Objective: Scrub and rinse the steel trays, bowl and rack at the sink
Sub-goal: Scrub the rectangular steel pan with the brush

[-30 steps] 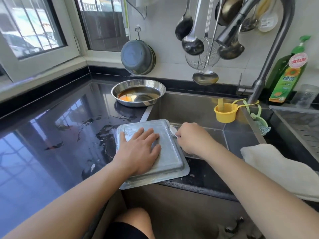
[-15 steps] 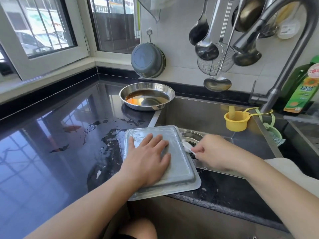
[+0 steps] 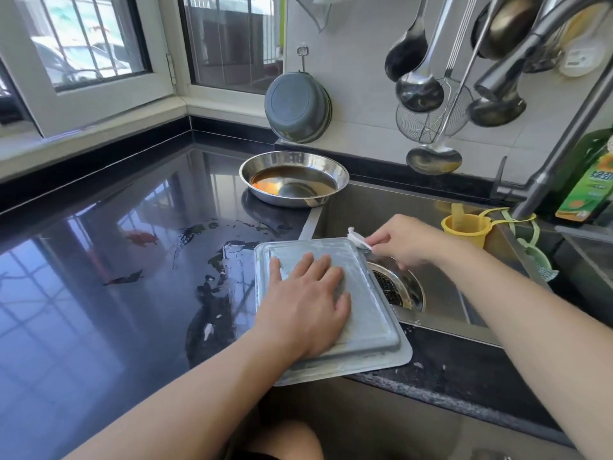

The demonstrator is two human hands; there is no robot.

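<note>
At the sink [image 3: 441, 313], right hand [image 3: 403, 242] now farther up tray [image 3: 371, 313] edge.

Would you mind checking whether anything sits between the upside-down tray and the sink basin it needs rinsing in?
Nothing visible blocks it. The tray already overhangs the sink basin, held flat by the left hand; the right hand pinches a white cloth at its far corner.

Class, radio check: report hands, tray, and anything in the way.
Left hand flat on upturned tray, pinning it. Right hand pinching white scrubber at tray's far corner. Oily bowl waits behind; nothing blocking.
</note>
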